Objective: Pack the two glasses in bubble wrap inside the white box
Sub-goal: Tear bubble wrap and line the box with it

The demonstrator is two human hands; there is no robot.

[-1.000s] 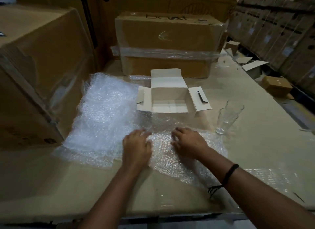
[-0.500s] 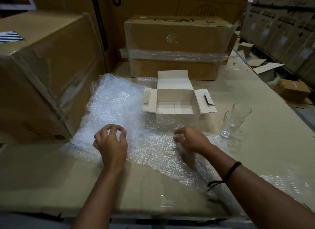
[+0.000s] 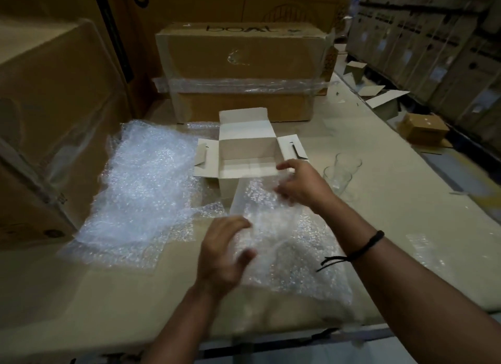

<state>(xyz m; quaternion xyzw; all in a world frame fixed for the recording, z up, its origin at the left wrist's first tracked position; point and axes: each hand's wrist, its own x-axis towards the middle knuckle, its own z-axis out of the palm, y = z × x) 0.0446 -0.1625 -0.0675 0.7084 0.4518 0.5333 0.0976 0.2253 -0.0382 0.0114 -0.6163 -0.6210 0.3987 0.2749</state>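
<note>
The white box (image 3: 245, 143) stands open in the middle of the table, flaps spread. Two clear glasses (image 3: 342, 171) stand together just right of it, partly behind my right hand. A sheet of bubble wrap (image 3: 282, 244) is lifted off the table in front of the box. My left hand (image 3: 225, 255) holds its near left edge, thumb and fingers curled on it. My right hand (image 3: 301, 183) grips its far edge near the box's front right corner. A larger heap of bubble wrap (image 3: 143, 179) lies to the left.
A big cardboard carton (image 3: 241, 71) wrapped in tape stands behind the white box. Another large carton (image 3: 51, 125) flanks the left side. Small brown boxes (image 3: 421, 128) and loose card pieces lie at the far right, beside stacked cartons.
Both hands have lifted a bubble wrap sheet off the table. My left hand moved right to its near edge; my right hand rose towards the box's front corner.
</note>
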